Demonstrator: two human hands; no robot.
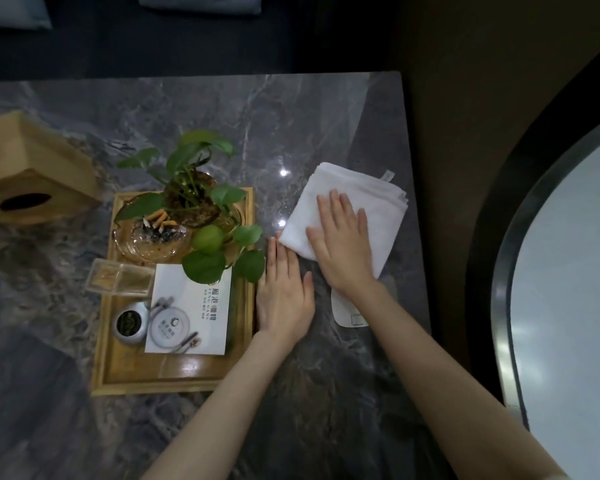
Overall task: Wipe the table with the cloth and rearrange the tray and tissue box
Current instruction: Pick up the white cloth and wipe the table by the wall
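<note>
Nearest the person, the left hand lay flat and open on the grey marble table, palm down and gripping nothing, its little-finger side right against the right rim of the wooden tray. Just beyond and to the right of it, the right hand was spread open, fingers splayed, pressing down on the folded white cloth, which sat near the table's right edge; the cloth's near corner touched or almost touched the left fingertips. The cloth looked soft and light, likely to bunch or unfold if pushed by one corner, so a flat palm over the middle seemed the sound way to drive it. To the left of the left hand the tray carried a white card, a small round tin, a clear box, a glass ashtray with cigarette butts and ash, and a potted plant in glass. Loaded so, the tray would probably be heavy and top-heavy, with fragile glass and loose ash on board; it seemed best slid or lifted level by two opposite rims. Farther off, well to the left of both hands, the wooden tissue box stood apart from the tray, stiff and probably light, easy to take by its sides.
</note>
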